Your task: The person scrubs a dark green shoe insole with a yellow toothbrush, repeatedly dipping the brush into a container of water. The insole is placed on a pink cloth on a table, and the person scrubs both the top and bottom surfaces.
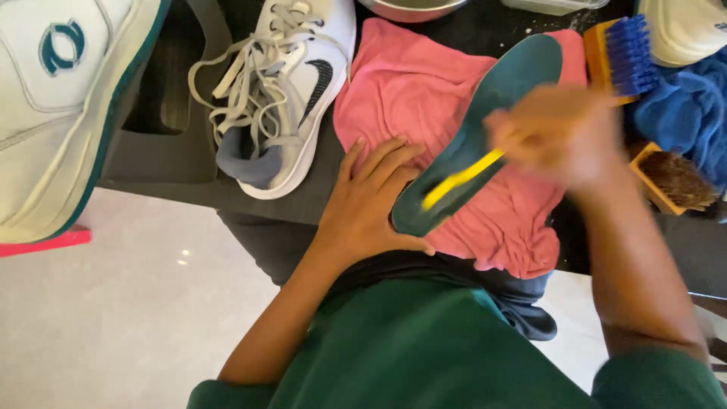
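The insole point(485, 121), dark teal, lies heel-down and runs diagonally from its heel at 7 o'clock to its toe at 1 o'clock, resting on a pink cloth point(413, 91) that covers the dark worktop point(250, 193). A yellow brush point(460, 179) crosses its heel half, with the working end against the surface near the heel.

The right hand point(564, 136) is closed around the handle of the yellow brush (motion blur hides the individual fingers, so the exact finger placement cannot be told). The left hand point(372, 201) lies flat and spread on the cloth at 9 o'clock of the heel, with the thumb along the heel edge; it grips nothing and acts as a stop.

For a good result, in judgement:
- Keep the left palm pressed down so that neither cloth nor insole creeps under the strokes.
- Work along the length of the insole, heel to toe, with short overlapping strokes.
- Hold the brush at a low angle so the bristles, not the handle, bear the load.
- Keep the insole wholly on the cloth.

Surroundings: a white shoe point(284, 91) with loose laces lies at 10 o'clock, a blue brush point(625, 57) at 2 o'clock, a brown brush point(674, 182) at 3 o'clock, and a blue towel point(685, 113) between them. A second, larger white shoe point(53, 113) sits well apart at 9 o'clock.
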